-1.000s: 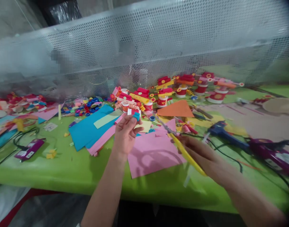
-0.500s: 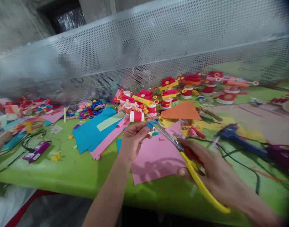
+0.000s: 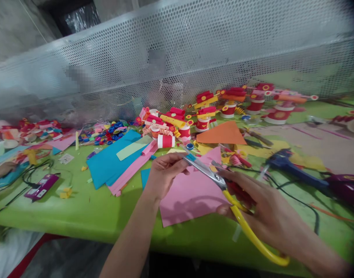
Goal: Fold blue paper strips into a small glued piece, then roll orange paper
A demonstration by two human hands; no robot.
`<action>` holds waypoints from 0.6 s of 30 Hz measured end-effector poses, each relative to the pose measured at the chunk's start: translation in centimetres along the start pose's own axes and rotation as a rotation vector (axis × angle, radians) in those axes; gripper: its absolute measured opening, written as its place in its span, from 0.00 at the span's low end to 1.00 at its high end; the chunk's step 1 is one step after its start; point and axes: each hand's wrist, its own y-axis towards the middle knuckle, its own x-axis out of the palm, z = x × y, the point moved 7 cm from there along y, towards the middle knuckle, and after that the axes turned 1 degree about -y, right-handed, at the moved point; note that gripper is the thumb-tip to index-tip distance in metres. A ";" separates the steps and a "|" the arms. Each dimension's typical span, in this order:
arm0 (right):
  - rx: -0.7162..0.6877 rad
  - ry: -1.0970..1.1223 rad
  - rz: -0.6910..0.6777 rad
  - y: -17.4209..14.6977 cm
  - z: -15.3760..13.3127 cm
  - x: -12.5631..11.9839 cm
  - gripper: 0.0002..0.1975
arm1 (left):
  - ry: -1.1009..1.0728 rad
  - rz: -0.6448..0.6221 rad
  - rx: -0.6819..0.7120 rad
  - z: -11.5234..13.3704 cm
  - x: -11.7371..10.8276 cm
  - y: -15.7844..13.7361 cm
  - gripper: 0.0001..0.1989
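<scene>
My left hand [image 3: 167, 172] pinches a small blue piece of paper or foam [image 3: 190, 157], mostly hidden by the fingertips and a blade. In my right hand [image 3: 259, 200] are scissors [image 3: 216, 178] with yellow handles, pointing left, their blades against the blue piece. Below both hands lies a pink sheet [image 3: 181, 204]. A red and white paper cup [image 3: 165, 141] rests on its side just beyond my left hand, and a blue bottle cap [image 3: 189, 146] lies past the scissor tips.
Several red and yellow cup figures [image 3: 202, 122] line the perforated metal screen [image 3: 211, 46]. Blue sheets [image 3: 107, 162] lie left, an orange sheet [image 3: 222, 133] beyond. A blue glue gun [image 3: 298, 168] with a cord is at right, a purple device [image 3: 42, 188] at left. Another person's hand [image 3: 4, 170] shows far left.
The scissor blades have moved over the blue piece and now cover part of it. My right hand has shifted slightly right and down; the left hand keeps its pinch.
</scene>
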 end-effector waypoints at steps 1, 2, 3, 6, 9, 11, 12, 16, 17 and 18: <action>-0.008 -0.002 0.004 0.1 -0.1 -0.1 0.26 | 0.012 -0.002 0.001 0.0 0.0 0.0 0.09; -0.011 -0.004 0.004 0.2 -0.2 -0.1 0.25 | 0.025 -0.003 0.001 0.0 0.0 -0.1 0.09; -0.015 -0.003 0.008 0.2 -0.2 -0.2 0.26 | 0.033 0.000 0.002 0.0 -0.1 -0.1 0.09; -0.023 -0.015 0.029 0.3 -0.3 -0.3 0.25 | 0.044 0.001 0.004 0.0 -0.2 -0.2 0.09; -0.031 -0.031 0.036 0.1 -0.1 -0.2 0.24 | 0.045 -0.018 0.007 0.0 -0.1 -0.3 0.07; -0.034 -0.030 0.043 0.0 0.0 -0.2 0.24 | 0.039 -0.032 0.012 0.0 0.0 -0.3 0.06; -0.033 -0.028 0.048 -0.1 0.0 -0.2 0.25 | 0.038 -0.033 0.015 0.0 0.0 -0.3 0.06; -0.019 -0.009 0.044 -0.2 0.1 -0.3 0.26 | 0.071 -0.016 0.017 0.1 -0.1 -0.4 0.07; -0.015 0.001 0.044 -0.2 0.1 -0.3 0.26 | 0.078 -0.016 0.020 0.1 -0.1 -0.4 0.07; -0.015 0.015 0.049 -0.2 0.1 -0.3 0.27 | 0.082 -0.016 0.022 0.1 -0.1 -0.5 0.07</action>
